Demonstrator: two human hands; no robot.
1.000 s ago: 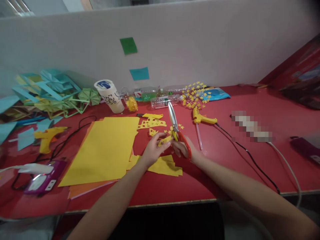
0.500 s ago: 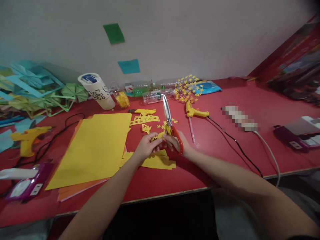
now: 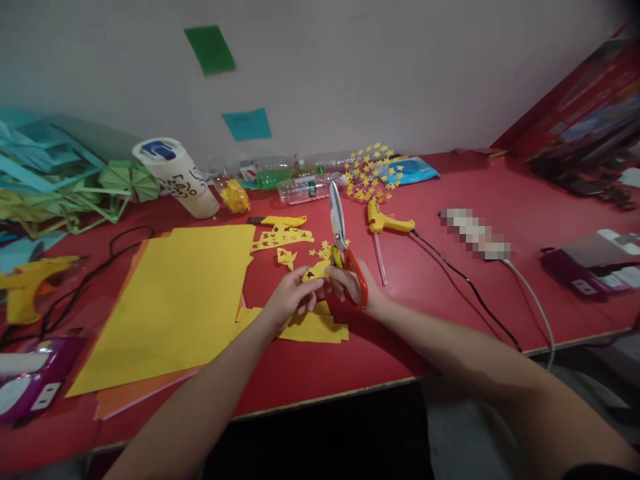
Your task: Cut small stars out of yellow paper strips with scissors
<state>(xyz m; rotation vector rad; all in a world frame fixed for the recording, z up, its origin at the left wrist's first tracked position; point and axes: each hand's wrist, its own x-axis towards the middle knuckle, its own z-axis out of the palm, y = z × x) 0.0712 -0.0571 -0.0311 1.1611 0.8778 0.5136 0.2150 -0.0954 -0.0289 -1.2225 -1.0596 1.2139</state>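
Observation:
My right hand grips red-handled scissors with the blades pointing away from me. My left hand pinches a small yellow paper scrap with star-shaped holes, held against the base of the blades. Both hands hover over yellow paper offcuts on the red table. Small cut yellow stars and a punched yellow strip lie just beyond my hands.
A large yellow sheet lies on the left. A yellow glue gun with a black cable sits right of the scissors, another glue gun at far left. A paper cup, bottles, a star cluster and folded paper models line the wall.
The view has shifted slightly, so everything sits lower and further left. My hands stay together on the scrap and scissors, which now stand a little more upright.

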